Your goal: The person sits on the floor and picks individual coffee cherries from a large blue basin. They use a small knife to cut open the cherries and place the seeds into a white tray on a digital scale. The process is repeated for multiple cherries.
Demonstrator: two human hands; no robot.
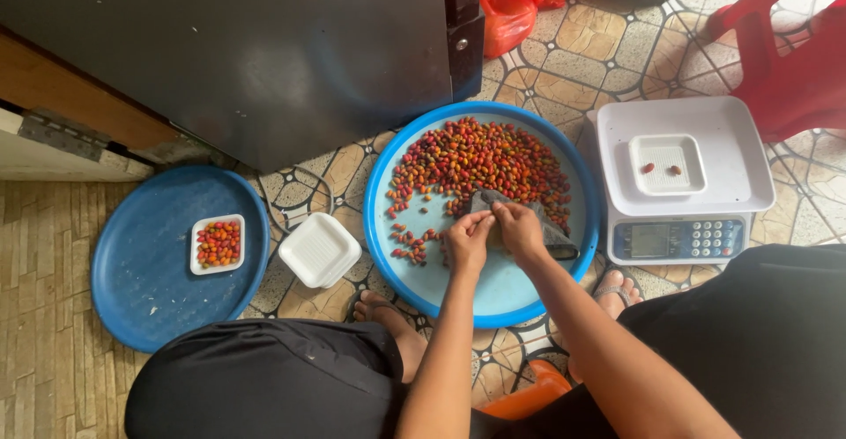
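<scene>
A round light-blue tray (392, 245) on the tiled floor carries a heap of small red, orange and dark fruits (480, 157). My left hand (467, 238) and my right hand (518, 227) meet at the near edge of the heap, fingertips pinched together on a grey cloth (546, 227) that lies on the tray. A few loose fruits (407, 243) sit just left of my left hand.
A white electronic scale (679, 188) at right bears a small white tray with two fruits. A stack of white foam trays (319, 249) sits left of the blue tray. A dark blue tray (145, 271) holds a filled foam tray (218, 243). Red chair, red bag, dark cabinet behind.
</scene>
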